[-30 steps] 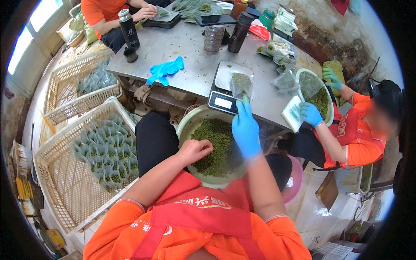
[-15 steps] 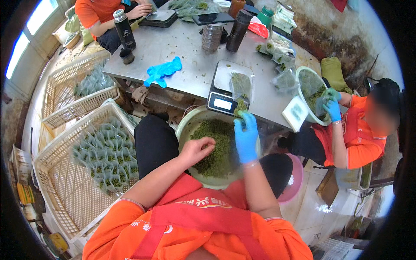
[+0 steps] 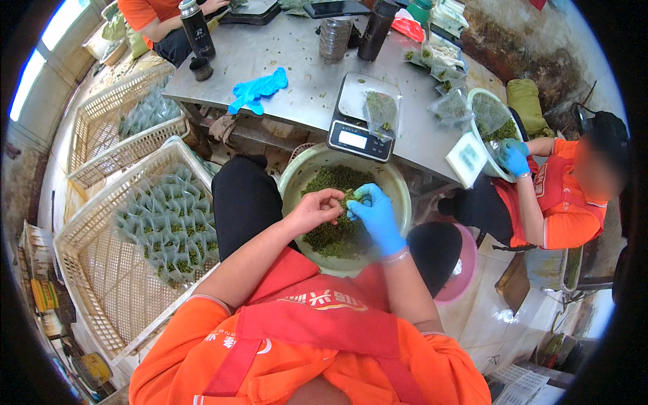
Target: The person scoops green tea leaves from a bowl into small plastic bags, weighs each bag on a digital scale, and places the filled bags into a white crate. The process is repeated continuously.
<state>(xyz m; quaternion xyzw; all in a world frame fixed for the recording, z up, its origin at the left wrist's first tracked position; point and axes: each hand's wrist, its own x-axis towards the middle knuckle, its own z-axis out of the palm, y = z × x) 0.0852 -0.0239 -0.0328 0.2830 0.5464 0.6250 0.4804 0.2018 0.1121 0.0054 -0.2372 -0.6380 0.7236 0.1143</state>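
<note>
Over a pale green basin (image 3: 406, 196) between my knees, both hands meet at a small clump of green berries (image 3: 348, 197). My bare left hand (image 3: 316, 209) pinches it from the left with curled fingers. My right hand (image 3: 379, 217), in a blue glove, is closed on its other side. A heap of the same small green berries (image 3: 329, 181) fills the basin's bottom. Just beyond stands a digital scale (image 3: 351, 139) at the table edge, with a clear plastic bag (image 3: 381, 111) of green berries lying on its plate.
A metal table (image 3: 297, 94) bears a crumpled blue glove (image 3: 259, 89), a dark flask (image 3: 196, 30) and a tall dark bottle (image 3: 378, 30). Left, a plastic crate (image 3: 101, 283) holds many filled bags (image 3: 172, 229). A co-worker (image 3: 570, 196) works at a basin (image 3: 478, 101) on the right; another sits far left.
My right hand has come back from beside the bag on the scale to the basin, carrying green berries. Now it meets my left hand, which has shifted slightly right and up.
</note>
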